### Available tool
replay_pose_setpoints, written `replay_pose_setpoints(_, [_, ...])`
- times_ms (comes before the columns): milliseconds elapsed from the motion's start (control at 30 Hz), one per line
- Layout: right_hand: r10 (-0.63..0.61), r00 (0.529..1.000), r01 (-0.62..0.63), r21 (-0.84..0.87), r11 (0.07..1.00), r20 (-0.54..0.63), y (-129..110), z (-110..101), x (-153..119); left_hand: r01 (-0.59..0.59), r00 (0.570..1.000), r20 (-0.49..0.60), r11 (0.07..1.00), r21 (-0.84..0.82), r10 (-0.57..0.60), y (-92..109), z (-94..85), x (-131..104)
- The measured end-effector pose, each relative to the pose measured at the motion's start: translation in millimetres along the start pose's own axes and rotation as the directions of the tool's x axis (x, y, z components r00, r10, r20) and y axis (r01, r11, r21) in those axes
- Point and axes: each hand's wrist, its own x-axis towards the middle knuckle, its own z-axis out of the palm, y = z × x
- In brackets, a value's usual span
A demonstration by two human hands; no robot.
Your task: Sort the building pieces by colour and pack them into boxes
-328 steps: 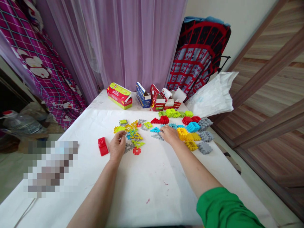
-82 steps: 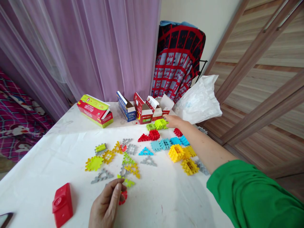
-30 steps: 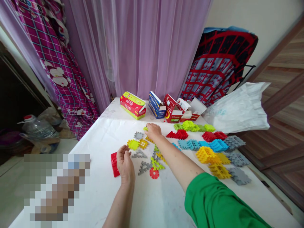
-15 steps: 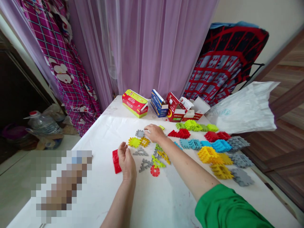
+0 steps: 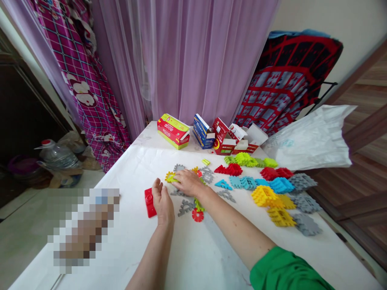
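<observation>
My right hand (image 5: 189, 182) reaches across the table with its fingers closed on the edge of a lime-green toothed building piece (image 5: 171, 178). My left hand (image 5: 163, 202) is upright beside a red block-like piece (image 5: 149, 203), its fingers a little curved and apart from the thumb, with nothing seen in them. A grey square piece (image 5: 179, 167) lies just beyond the right fingertips. Near the right wrist are a grey triangular piece (image 5: 185, 207), a red notched disc (image 5: 198, 215) and another grey piece (image 5: 208, 175). The right hand and forearm partly hide several pieces.
Stacks of lime (image 5: 246, 160), red (image 5: 275, 173), blue (image 5: 281, 185), yellow (image 5: 266, 196) and grey (image 5: 306, 203) pieces line the right side. Small boxes (image 5: 173, 133) stand at the back, beside a white bag (image 5: 311, 139). A blurred-out object (image 5: 87, 229) lies at the left edge.
My right hand has come back from the grey square piece toward me and down onto the lime-green piece. Blue and grey pieces its forearm covered now show. My left hand has barely moved.
</observation>
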Motion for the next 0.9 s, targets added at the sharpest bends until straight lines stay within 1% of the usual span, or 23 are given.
replay_pose_setpoints(67, [0.159, 0.985, -0.151, 0.12, 0.981, -0.065, 2.8, -1.6, -3.6, -0.014, 1.0, 0.023, 1.0, 0.011, 0.014, -0.1, 0.0, -0.3])
replay_pose_setpoints(100, [0.256, 0.962, -0.232, 0.217, 0.948, -0.093, 4.9, -2.0, -6.4, -0.029, 0.999, 0.045, 0.999, 0.022, 0.028, -0.1, 0.5, -0.9])
replay_pose_setpoints(133, [0.35, 0.931, -0.298, 0.338, 0.893, -0.103, 7.2, -2.0, -10.0, -0.045, 0.996, 0.073, 0.998, 0.036, 0.042, 0.1, 1.2, -1.7])
replay_pose_setpoints(167, [0.426, 0.9, -0.339, 0.474, 0.813, -0.088, 9.3, -1.8, -14.2, -0.053, 0.993, 0.106, 0.997, 0.05, 0.047, 0.7, 2.2, -3.0])
replay_pose_setpoints(233, [0.511, 0.86, -0.353, 0.72, 0.598, -0.003, 12.1, -0.9, -24.5, -0.027, 0.982, 0.19, 0.997, 0.073, 0.012, 3.0, 4.6, -7.0])
replay_pose_setpoints(267, [0.523, 0.852, -0.337, 0.804, 0.49, 0.038, 12.5, -0.5, -30.3, 0.009, 0.969, 0.246, 0.996, 0.087, -0.03, 5.0, 5.8, -9.7])
replay_pose_setpoints(300, [0.527, 0.847, -0.318, 0.858, 0.404, 0.066, 12.4, -0.5, -36.1, 0.05, 0.949, 0.306, 0.993, 0.105, -0.08, 7.4, 6.8, -12.7])
replay_pose_setpoints(333, [0.533, 0.843, -0.301, 0.888, 0.347, 0.077, 12.0, -0.8, -41.9, 0.085, 0.923, 0.362, 0.988, 0.13, -0.127, 10.2, 7.4, -15.9])
replay_pose_setpoints(367, [0.539, 0.838, -0.292, 0.902, 0.318, 0.081, 11.5, -1.5, -47.5, 0.108, 0.896, 0.411, 0.981, 0.161, -0.166, 13.1, 7.7, -19.1])
replay_pose_setpoints(400, [0.548, 0.833, -0.289, 0.906, 0.31, 0.078, 11.3, -2.5, -52.8, 0.115, 0.874, 0.447, 0.975, 0.193, -0.191, 16.0, 7.7, -22.2])
replay_pose_setpoints(433, [0.554, 0.829, -0.293, 0.902, 0.317, 0.075, 11.5, -3.8, -57.8, 0.109, 0.858, 0.471, 0.969, 0.224, -0.205, 18.5, 7.6, -24.8])
replay_pose_setpoints(467, [0.557, 0.828, -0.302, 0.889, 0.344, 0.066, 12.2, -5.4, -62.5, 0.095, 0.847, 0.488, 0.964, 0.248, -0.209, 20.7, 7.5, -27.1])
replay_pose_setpoints(500, [0.558, 0.829, -0.311, 0.866, 0.392, 0.045, 13.4, -7.3, -67.2, 0.082, 0.83, 0.513, 0.958, 0.276, -0.219, 22.3, 7.5, -29.0])
replay_pose_setpoints(567, [0.549, 0.835, -0.327, 0.773, 0.544, -0.033, 16.0, -12.2, -76.9, 0.054, 0.79, 0.567, 0.948, 0.314, -0.233, 24.3, 7.8, -31.9])
replay_pose_setpoints(633, [0.513, 0.846, -0.321, 0.628, 0.708, -0.145, 16.8, -18.5, -87.2, 0.041, 0.755, 0.607, 0.942, 0.333, -0.248, 25.1, 8.2, -34.3])
replay_pose_setpoints(667, [0.475, 0.857, -0.303, 0.551, 0.778, -0.199, 16.2, -22.0, -92.5, 0.043, 0.743, 0.619, 0.94, 0.337, -0.256, 25.3, 8.2, -35.3])
replay_pose_setpoints(733, [0.352, 0.897, -0.228, 0.403, 0.886, -0.266, 13.1, -29.2, -102.7, 0.057, 0.738, 0.619, 0.94, 0.337, -0.267, 25.7, 7.8, -36.8])
replay_pose_setpoints(800, [0.213, 0.94, -0.141, 0.265, 0.954, -0.266, 8.6, -35.3, -111.4, 0.071, 0.734, 0.62, 0.939, 0.336, -0.277, 26.3, 6.8, -37.5])
replay_pose_setpoints(833, [0.165, 0.954, -0.114, 0.208, 0.971, -0.249, 6.4, -37.6, -114.9, 0.076, 0.731, 0.621, 0.939, 0.335, -0.281, 26.7, 6.3, -37.6])
replay_pose_setpoints(900, [0.137, 0.966, -0.11, 0.131, 0.985, -0.218, 2.6, -40.8, -119.9, 0.08, 0.723, 0.629, 0.939, 0.334, -0.285, 27.4, 5.7, -37.9])
